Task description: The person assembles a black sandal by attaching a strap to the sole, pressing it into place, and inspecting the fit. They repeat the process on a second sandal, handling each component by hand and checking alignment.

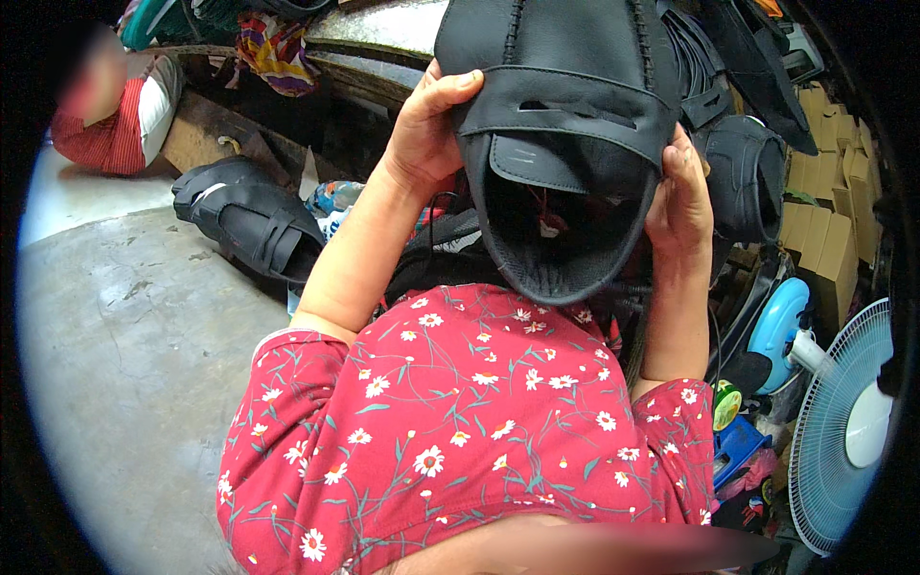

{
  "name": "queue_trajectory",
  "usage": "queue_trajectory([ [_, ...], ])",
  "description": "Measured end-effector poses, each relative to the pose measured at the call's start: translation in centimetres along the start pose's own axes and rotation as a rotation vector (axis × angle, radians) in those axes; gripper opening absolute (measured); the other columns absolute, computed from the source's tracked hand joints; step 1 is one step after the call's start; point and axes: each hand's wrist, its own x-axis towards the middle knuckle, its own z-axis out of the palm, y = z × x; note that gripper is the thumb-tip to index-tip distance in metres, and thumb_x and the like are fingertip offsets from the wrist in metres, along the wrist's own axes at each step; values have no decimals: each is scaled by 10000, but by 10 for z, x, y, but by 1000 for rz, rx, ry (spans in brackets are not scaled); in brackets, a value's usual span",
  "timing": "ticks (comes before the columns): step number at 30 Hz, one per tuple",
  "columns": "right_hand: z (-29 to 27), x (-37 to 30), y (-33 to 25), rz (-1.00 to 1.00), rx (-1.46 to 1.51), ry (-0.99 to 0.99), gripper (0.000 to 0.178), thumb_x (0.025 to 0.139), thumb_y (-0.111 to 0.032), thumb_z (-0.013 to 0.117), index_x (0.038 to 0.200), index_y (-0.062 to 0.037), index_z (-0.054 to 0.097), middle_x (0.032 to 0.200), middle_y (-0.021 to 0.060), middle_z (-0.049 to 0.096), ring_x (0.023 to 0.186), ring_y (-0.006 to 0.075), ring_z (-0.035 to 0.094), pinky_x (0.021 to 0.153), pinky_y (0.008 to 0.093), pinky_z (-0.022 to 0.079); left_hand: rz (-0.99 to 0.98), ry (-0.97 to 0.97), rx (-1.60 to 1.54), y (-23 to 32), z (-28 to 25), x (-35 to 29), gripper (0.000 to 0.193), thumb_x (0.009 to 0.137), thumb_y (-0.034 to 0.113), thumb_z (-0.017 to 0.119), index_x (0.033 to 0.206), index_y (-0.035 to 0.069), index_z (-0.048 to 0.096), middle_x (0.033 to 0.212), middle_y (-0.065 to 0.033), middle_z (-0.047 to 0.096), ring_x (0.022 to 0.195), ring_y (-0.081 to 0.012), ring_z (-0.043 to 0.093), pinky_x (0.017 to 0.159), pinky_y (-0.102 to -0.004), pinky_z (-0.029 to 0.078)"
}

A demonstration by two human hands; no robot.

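A black loafer (575, 107) is held up in front of me, its toe pointing away and its open heel end toward me. It has a slotted strap across the front, raised stitching along the vamp and a short tongue. My left hand (426, 125) grips its left side, with the thumb on the strap's end. On the opposite side, my right hand (682, 196) is closed round the edge by the opening; some of its fingers are hidden behind the shoe. A small red thread-like bit shows inside the opening.
More black shoes (251, 222) lie at the left, and another black shoe (743, 177) is at the right. Cardboard boxes (819, 235) are stacked far right, above a standing fan (843, 431). A person in a striped red top (101, 134) is at the far left, beyond the grey floor (125, 335).
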Motion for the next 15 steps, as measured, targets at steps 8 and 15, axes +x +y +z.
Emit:
queue_trajectory([
  [8, -8, 1, 8, -39, 276, 366, 553, 770, -73, 590, 1312, -18, 494, 1144, 130, 646, 1015, 241, 654, 921, 387, 533, -102, 3, -199, -7, 6, -9, 427, 889, 102, 578, 1290, -22, 500, 1190, -204, 627, 1071, -319, 645, 963, -473, 516],
  [15, -4, 4, 26, 76, 549, 69, 592, 791, -102, 550, 1363, -13, 430, 1231, 171, 598, 1064, 286, 640, 941, 427, 534, -173, 1, -377, -29, -6, -3, 451, 900, 166, 585, 1265, -87, 507, 1201, -247, 616, 1112, -352, 622, 986, -503, 495],
])
